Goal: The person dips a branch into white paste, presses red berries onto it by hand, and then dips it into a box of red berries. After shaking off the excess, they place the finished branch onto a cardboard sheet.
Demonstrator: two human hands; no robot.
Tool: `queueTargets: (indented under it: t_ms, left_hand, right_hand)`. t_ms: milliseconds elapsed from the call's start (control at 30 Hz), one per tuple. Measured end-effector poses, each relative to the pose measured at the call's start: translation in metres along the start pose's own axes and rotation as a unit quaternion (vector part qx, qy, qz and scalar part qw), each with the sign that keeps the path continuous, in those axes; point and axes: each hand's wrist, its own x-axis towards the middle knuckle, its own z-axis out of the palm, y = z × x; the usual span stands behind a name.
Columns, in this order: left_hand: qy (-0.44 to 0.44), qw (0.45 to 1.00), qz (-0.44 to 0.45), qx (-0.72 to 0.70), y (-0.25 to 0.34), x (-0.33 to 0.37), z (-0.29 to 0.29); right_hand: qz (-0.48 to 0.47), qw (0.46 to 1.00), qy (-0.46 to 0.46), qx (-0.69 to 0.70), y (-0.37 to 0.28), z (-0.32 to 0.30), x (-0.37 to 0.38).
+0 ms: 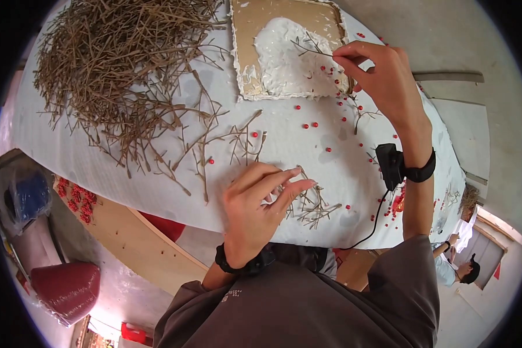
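Left hand (252, 194): on the near side of the tray (245, 40), well apart from it; thumb and fingers curl toward each other, but whether they grip anything cannot be told.
Sprigs (316, 207): a small tangle just beside those fingertips, also nearward of the tray.
Berries (315, 124): red, scattered on the white surface (281, 142) nearward of the tray and around its near right corner.
Right hand (391, 78): at the tray's right edge, thumb and fingers pinching one twig by its stem; the step in hand looks like coating that twig.
Twig (320, 53): over the tray's right part; its long axis runs roughly crosswise, forked tips pointing at the tray's left edge.
Paste (278, 55): white, thick, inside the tray; whether the tips touch it is unclear. The next move probably calls for a light dip or roll, the pinch staying on the clean stem.
Pile (127, 64): brown twigs, heaped left of the tray.
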Motion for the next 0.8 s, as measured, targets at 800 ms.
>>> queueTargets:
  t_ms: [800]
  left_hand:
    - [-0.001,1.0,0.02,0.011,-0.004,0.002,0.004]
  right_hand:
    - [-0.236,0.933,-0.053,-0.267,0.008,0.002,0.026]
